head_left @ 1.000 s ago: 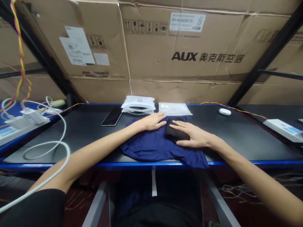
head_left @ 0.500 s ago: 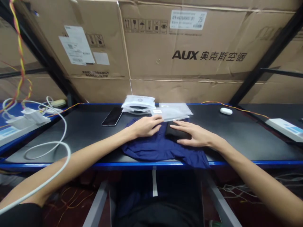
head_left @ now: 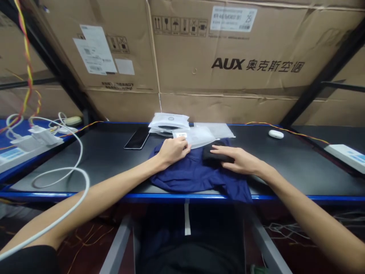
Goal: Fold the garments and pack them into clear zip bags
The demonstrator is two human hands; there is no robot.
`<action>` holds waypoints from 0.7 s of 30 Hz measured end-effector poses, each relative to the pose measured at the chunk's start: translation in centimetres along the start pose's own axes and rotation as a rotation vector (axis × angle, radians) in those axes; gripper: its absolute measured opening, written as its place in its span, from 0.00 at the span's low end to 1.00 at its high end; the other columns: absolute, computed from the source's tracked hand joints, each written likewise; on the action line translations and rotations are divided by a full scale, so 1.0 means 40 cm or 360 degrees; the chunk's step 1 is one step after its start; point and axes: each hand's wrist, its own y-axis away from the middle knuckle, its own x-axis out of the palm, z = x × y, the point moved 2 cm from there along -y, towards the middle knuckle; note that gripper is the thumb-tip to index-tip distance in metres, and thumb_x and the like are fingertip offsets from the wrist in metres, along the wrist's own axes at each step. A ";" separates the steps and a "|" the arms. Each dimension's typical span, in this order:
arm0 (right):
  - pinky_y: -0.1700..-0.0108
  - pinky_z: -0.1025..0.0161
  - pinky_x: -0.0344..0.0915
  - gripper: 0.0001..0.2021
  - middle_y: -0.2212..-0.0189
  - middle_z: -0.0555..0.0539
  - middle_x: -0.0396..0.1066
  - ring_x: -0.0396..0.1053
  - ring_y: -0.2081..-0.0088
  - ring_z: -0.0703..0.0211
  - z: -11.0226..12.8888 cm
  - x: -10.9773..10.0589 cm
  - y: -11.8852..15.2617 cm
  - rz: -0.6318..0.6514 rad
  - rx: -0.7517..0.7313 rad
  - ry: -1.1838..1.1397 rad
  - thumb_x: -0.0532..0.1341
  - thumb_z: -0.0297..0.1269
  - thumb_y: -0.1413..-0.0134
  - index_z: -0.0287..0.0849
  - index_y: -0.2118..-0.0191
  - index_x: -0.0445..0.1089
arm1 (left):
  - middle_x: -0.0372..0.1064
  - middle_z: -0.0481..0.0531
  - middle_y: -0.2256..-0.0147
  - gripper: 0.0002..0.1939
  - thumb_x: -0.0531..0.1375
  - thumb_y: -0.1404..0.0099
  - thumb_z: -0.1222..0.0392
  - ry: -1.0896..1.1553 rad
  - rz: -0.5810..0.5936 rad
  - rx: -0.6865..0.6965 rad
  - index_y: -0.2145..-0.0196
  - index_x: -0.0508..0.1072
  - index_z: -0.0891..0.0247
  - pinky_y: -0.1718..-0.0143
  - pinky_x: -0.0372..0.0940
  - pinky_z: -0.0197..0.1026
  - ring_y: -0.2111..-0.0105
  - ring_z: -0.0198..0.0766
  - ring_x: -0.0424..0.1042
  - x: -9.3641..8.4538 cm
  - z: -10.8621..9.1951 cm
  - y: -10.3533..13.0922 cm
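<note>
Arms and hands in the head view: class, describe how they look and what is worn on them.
The left hand and right hand are ungloved; no watch shows. A black sleeve covers the upper left arm; no right sleeve shows.

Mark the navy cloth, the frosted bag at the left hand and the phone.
Navy cloth (head_left: 189,175): head view, creased middle.
Frosted bag (head_left: 202,136): head view, bare middle, right of its small label.
Phone (head_left: 137,139): head view, middle of its dark screen.
</note>
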 end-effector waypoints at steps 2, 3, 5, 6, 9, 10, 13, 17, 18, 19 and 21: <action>0.34 0.44 0.60 0.30 0.34 0.46 0.64 0.64 0.36 0.44 0.002 -0.001 0.000 -0.0053 0.0005 -0.0044 0.60 0.33 0.44 0.51 0.35 0.66 | 0.78 0.55 0.60 0.17 0.56 0.28 0.53 0.0027 0.0003 -0.0009 0.67 0.80 0.63 0.70 0.65 0.40 0.67 0.42 0.76 0.003 0.002 0.001; 0.35 0.44 0.61 0.30 0.35 0.47 0.65 0.65 0.36 0.44 0.004 -0.002 0.000 -0.0083 0.0007 -0.0068 0.60 0.32 0.44 0.52 0.35 0.66 | 0.77 0.54 0.58 0.15 0.56 0.28 0.54 0.0051 0.0000 -0.0008 0.66 0.80 0.62 0.69 0.65 0.40 0.66 0.42 0.76 0.004 0.003 0.003; 0.35 0.44 0.62 0.30 0.37 0.48 0.68 0.66 0.37 0.44 0.009 -0.003 0.001 -0.0151 0.0014 -0.0110 0.59 0.32 0.44 0.52 0.35 0.66 | 0.77 0.54 0.56 0.12 0.58 0.29 0.56 0.0111 -0.0010 0.0006 0.63 0.80 0.61 0.65 0.67 0.40 0.63 0.42 0.76 0.006 0.005 0.005; 0.35 0.44 0.62 0.30 0.38 0.48 0.69 0.67 0.38 0.44 0.013 -0.004 0.002 -0.0180 0.0019 -0.0123 0.59 0.32 0.44 0.52 0.35 0.66 | 0.76 0.54 0.55 0.11 0.58 0.29 0.57 0.0142 -0.0014 0.0013 0.61 0.80 0.61 0.64 0.68 0.40 0.62 0.42 0.76 0.007 0.006 0.005; 0.36 0.44 0.63 0.29 0.40 0.49 0.71 0.69 0.40 0.43 0.027 -0.009 -0.001 -0.0258 0.0054 -0.0122 0.59 0.33 0.44 0.52 0.36 0.67 | 0.75 0.54 0.53 0.10 0.60 0.31 0.59 0.0223 -0.0031 0.0028 0.56 0.79 0.62 0.60 0.69 0.40 0.60 0.42 0.76 0.008 0.005 0.007; 0.37 0.45 0.64 0.28 0.40 0.49 0.72 0.70 0.40 0.43 0.034 -0.011 -0.004 -0.0281 0.0067 -0.0118 0.58 0.33 0.43 0.52 0.36 0.68 | 0.75 0.55 0.52 0.10 0.60 0.31 0.59 0.0245 -0.0037 0.0033 0.55 0.79 0.62 0.59 0.70 0.40 0.59 0.43 0.76 0.009 0.004 0.007; 0.37 0.45 0.65 0.27 0.41 0.49 0.72 0.71 0.41 0.43 0.055 -0.020 -0.017 -0.0353 0.0089 -0.0118 0.58 0.34 0.43 0.51 0.37 0.69 | 0.74 0.55 0.51 0.12 0.61 0.31 0.60 0.0296 -0.0049 0.0048 0.52 0.78 0.62 0.59 0.70 0.41 0.59 0.43 0.76 0.012 0.000 0.010; 0.35 0.45 0.61 0.26 0.37 0.50 0.68 0.68 0.39 0.45 0.093 -0.035 -0.041 -0.0515 0.0064 -0.0085 0.57 0.34 0.42 0.52 0.37 0.68 | 0.74 0.55 0.51 0.12 0.61 0.32 0.59 0.0313 -0.0042 0.0064 0.52 0.78 0.60 0.59 0.71 0.41 0.59 0.43 0.76 0.016 -0.007 0.014; 0.34 0.45 0.61 0.26 0.36 0.50 0.67 0.67 0.38 0.46 0.103 -0.039 -0.048 -0.0568 0.0043 -0.0060 0.57 0.34 0.42 0.53 0.37 0.67 | 0.74 0.55 0.51 0.12 0.61 0.32 0.59 0.0312 -0.0041 0.0073 0.52 0.78 0.61 0.59 0.71 0.41 0.59 0.43 0.76 0.016 -0.008 0.014; 0.34 0.46 0.61 0.26 0.35 0.50 0.65 0.66 0.37 0.46 0.112 -0.042 -0.056 -0.0614 0.0022 -0.0026 0.57 0.34 0.41 0.53 0.37 0.67 | 0.74 0.55 0.51 0.12 0.61 0.32 0.59 0.0315 -0.0041 0.0084 0.52 0.78 0.61 0.59 0.71 0.42 0.58 0.44 0.76 0.015 -0.009 0.014; 0.33 0.45 0.60 0.27 0.33 0.49 0.62 0.64 0.36 0.46 0.123 -0.041 -0.071 -0.0660 -0.0015 0.0065 0.57 0.34 0.40 0.53 0.35 0.64 | 0.74 0.56 0.51 0.12 0.61 0.32 0.59 0.0337 -0.0047 0.0106 0.52 0.78 0.62 0.58 0.72 0.43 0.58 0.44 0.76 0.013 -0.009 0.015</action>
